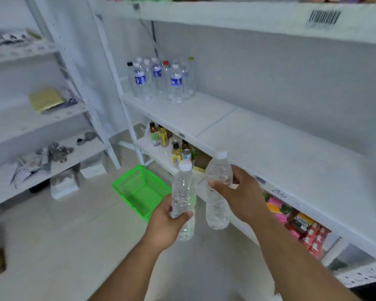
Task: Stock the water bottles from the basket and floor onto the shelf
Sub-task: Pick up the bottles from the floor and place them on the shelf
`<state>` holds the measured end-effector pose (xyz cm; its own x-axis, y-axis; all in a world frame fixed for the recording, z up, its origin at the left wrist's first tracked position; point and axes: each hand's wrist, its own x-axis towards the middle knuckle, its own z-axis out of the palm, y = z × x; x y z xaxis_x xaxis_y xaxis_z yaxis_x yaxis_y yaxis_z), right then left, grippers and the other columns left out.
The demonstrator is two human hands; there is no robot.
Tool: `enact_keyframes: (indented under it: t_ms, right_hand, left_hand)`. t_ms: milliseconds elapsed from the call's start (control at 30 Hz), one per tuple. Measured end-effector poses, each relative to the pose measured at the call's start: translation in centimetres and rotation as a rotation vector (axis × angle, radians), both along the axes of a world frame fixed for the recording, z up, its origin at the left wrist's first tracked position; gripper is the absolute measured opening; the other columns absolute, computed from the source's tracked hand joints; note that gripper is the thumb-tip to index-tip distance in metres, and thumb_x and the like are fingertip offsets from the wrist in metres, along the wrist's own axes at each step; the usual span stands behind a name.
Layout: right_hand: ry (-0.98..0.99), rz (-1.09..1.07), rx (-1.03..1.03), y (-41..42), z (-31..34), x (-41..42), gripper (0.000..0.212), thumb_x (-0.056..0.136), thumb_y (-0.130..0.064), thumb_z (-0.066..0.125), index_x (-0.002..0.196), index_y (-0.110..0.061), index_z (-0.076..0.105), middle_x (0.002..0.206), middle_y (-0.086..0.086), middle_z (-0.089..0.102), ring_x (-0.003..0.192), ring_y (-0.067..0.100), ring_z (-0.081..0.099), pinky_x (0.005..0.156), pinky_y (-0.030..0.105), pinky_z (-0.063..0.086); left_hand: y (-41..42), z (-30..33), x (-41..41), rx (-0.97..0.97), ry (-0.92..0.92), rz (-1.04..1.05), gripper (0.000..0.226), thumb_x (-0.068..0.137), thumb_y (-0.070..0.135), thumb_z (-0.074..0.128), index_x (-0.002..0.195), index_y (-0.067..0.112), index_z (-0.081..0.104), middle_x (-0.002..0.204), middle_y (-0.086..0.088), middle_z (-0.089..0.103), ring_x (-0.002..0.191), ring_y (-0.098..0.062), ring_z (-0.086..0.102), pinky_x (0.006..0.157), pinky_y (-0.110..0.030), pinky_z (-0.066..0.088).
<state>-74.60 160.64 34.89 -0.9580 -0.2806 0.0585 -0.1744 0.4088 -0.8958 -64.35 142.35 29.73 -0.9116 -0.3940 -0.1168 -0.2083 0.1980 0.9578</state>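
My left hand (165, 222) grips a clear unlabelled water bottle (183, 190) with a white cap, held upright. My right hand (241, 192) holds a second clear bottle (217, 205) around its upper half, tilted slightly. Both bottles hang in front of the white middle shelf (258, 144), just off its front edge. At the shelf's far left end stands a cluster of several water bottles (161, 79), some with blue labels. The green plastic basket (139, 190) lies on the floor below my left hand, and nothing shows inside it.
The lower shelf holds juice bottles (161, 135) and colourful snack packs (300, 222). A second white rack (37, 118) with assorted goods stands at the left. A top shelf with a barcode sticker (323, 18) runs overhead. White packages (63, 183) sit on the tiled floor.
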Motion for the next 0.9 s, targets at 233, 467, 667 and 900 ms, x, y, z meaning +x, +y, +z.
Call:
enact_keyframes:
  t_ms: [233, 467, 667, 900]
  right_hand:
    - [0.039, 0.071, -0.029, -3.9, 5.0, 1.0, 0.034, 0.079, -0.048, 0.076, 0.111, -0.040, 0.067, 0.098, -0.022, 0.072, 0.092, 0.000, 0.067, 0.078, 0.024, 0.051]
    - [0.053, 0.062, -0.056, -11.4, 6.8, 0.1, 0.029, 0.081, -0.043, 0.077, 0.109, -0.037, 0.069, 0.092, -0.021, 0.072, 0.082, -0.007, 0.066, 0.069, 0.017, 0.046]
    - [0.065, 0.028, -0.025, -19.3, 6.9, -1.1, 0.022, 0.081, -0.044, 0.077, 0.100, -0.044, 0.067, 0.091, -0.024, 0.072, 0.085, -0.004, 0.066, 0.075, 0.023, 0.051]
    - [0.041, 0.006, -0.033, -26.7, 6.8, -2.9, 0.022, 0.080, -0.043, 0.078, 0.101, -0.040, 0.069, 0.089, -0.023, 0.073, 0.083, -0.002, 0.069, 0.080, 0.032, 0.057]
  left_hand:
    - [-3.0, 5.4, 1.1, -0.010, 0.077, 0.082, 0.030, 0.082, 0.007, 0.076, 0.108, 0.018, 0.066, 0.097, 0.004, 0.074, 0.081, 0.002, 0.067, 0.064, -0.005, 0.044]
    - [-10.2, 6.1, 0.1, 0.004, 0.072, 0.121, 0.031, 0.079, 0.007, 0.079, 0.106, 0.017, 0.067, 0.094, 0.004, 0.075, 0.080, 0.001, 0.068, 0.064, -0.006, 0.047]
    - [-18.6, 5.4, -1.0, -0.044, 0.029, 0.076, 0.032, 0.078, 0.017, 0.080, 0.107, 0.024, 0.067, 0.096, 0.007, 0.075, 0.080, 0.006, 0.067, 0.061, -0.003, 0.045]
    - [-26.3, 5.7, -3.0, -0.079, 0.013, 0.038, 0.031, 0.078, 0.019, 0.081, 0.104, 0.024, 0.065, 0.092, 0.008, 0.073, 0.076, 0.011, 0.064, 0.058, -0.001, 0.043]
